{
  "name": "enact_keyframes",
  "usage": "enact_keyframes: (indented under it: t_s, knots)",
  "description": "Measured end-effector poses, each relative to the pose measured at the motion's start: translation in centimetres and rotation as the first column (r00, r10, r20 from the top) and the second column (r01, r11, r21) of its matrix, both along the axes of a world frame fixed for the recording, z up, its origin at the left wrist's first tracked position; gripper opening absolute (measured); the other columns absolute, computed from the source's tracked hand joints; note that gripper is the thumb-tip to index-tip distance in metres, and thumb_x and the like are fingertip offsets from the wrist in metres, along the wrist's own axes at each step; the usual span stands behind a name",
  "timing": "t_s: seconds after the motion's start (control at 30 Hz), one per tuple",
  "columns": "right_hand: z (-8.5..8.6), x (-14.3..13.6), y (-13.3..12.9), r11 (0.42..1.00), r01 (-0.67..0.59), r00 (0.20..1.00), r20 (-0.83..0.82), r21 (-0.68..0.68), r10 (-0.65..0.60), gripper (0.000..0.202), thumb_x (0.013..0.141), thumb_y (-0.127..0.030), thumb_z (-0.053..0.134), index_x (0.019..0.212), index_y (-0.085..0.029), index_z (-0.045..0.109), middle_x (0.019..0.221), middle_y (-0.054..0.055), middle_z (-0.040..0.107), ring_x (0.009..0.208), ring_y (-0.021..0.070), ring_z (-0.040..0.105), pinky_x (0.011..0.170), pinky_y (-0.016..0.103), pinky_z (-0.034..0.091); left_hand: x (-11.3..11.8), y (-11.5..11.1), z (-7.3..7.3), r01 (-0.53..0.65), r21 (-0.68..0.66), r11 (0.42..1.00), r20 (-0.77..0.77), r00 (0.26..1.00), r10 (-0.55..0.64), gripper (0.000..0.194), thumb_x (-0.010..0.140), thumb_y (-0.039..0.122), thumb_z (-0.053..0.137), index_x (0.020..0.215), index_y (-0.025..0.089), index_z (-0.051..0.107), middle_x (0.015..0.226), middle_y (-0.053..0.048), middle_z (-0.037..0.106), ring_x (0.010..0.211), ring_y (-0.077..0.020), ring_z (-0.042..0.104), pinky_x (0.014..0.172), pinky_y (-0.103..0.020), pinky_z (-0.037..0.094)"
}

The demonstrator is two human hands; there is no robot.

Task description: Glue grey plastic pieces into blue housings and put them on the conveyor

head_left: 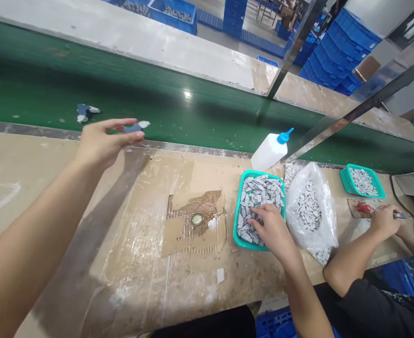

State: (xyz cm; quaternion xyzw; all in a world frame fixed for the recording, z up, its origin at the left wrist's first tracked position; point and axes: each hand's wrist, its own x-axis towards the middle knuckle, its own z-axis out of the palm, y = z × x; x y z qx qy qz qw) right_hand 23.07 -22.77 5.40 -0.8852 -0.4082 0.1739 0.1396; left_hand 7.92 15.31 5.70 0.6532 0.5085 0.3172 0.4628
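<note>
My left hand (103, 141) is raised at the near edge of the green belt. Its thumb and fingers pinch a small blue-grey piece (133, 127) with a white end. Further left on the belt lies a similar dark blue piece (83, 112) with white ends. My right hand (272, 227) reaches into a teal basket (235, 230) of small grey pieces (259, 190). Thumb and index finger are apart there, touching the pieces, and nothing shows gripped between them. On the table between my hands is a worn cardboard sheet (179, 239) with a round, pale, wet-looking spot (197, 219).
Behind the basket stands a white bottle (268, 152) with a blue nozzle. A clear plastic bag (328, 211) of grey pieces sits right of it. A co-worker's hands (385, 220) work beside another teal basket (379, 188). Metal posts (295, 47) rise beyond the belt (193, 108).
</note>
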Motion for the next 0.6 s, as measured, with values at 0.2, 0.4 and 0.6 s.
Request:
enact_keyframes:
  t_s: [0.2,0.4,0.6]
  knots:
    - [-0.3,0.3,1.7,0.998,0.054,0.999,0.006,-0.037,-0.054,0.024,0.092,-0.023,0.059,0.11,-0.018,0.075,0.099,0.011,0.071,0.098,0.0265,0.065,0.088,0.036,0.047,-5.0,-7.0,-1.6,0.219,-0.324,0.921,0.033,0.975,-0.22,0.051,0.044,0.027,0.089,0.092,0.021,0.072,0.096,-0.004,0.075,0.098,-0.0235,0.068,0.096,-0.036,0.051]
    - [-0.9,0.2,2.7,0.998,0.066,0.997,0.026,0.015,-0.066,0.011,0.082,-0.018,0.063,0.088,-0.019,0.072,0.092,0.008,0.072,0.093,0.0252,0.065,0.082,0.034,0.046,-7.0,-11.6,-1.6,0.35,-0.509,0.786,0.185,0.937,-0.297,0.034,0.046,0.029,0.091,0.076,0.025,0.076,0.091,-0.004,0.078,0.092,-0.0245,0.071,0.09,-0.036,0.054]
    - [-0.7,0.3,2.1,0.991,0.075,0.996,-0.055,0.112,-0.069,0.013,0.083,-0.027,0.056,0.085,-0.019,0.067,0.077,0.003,0.071,0.069,0.0179,0.064,0.069,0.03,0.049,-7.3,-13.3,-1.4,0.392,-0.636,0.665,0.408,0.902,-0.141,0.044,0.05,0.019,0.091,0.093,0.027,0.079,0.076,-0.003,0.076,0.071,-0.0163,0.07,0.074,-0.027,0.056]
